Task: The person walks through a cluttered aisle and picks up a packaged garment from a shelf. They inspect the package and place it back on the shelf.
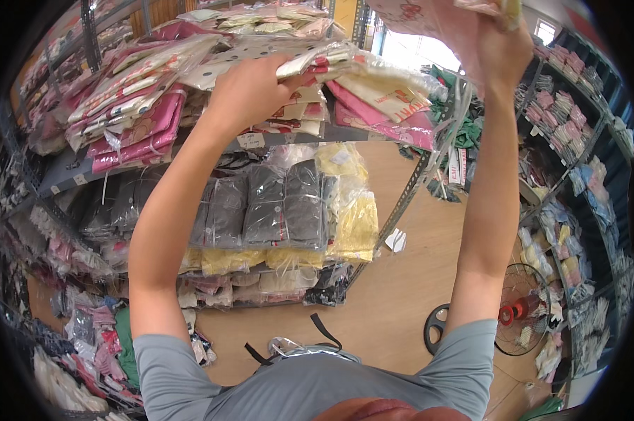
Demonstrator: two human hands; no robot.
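Note:
High at the upper right, my right hand (503, 56) is closed on a pink plastic-bagged garment (436, 21), part of which runs out of the top of the picture. On the upper shelf, my left hand (250, 91) curls its fingers over the front edge of a white bagged garment (320, 59) in a stack. Dark dots show on a clear-bagged white piece (215, 70) beside that hand. Bright pink bagged garments (148, 133) lie to its left. Under and right of the stack rests a cream and pink bagged garment (387, 105).
Below, a shelf carries dark grey bagged clothes (282, 203) and yellow ones (355, 224). A slanting metal post (401, 203) borders the shelf. At right stand a fan (520, 309) and more loaded racks (559, 112). Loose clothes (96, 330) pile at lower left.

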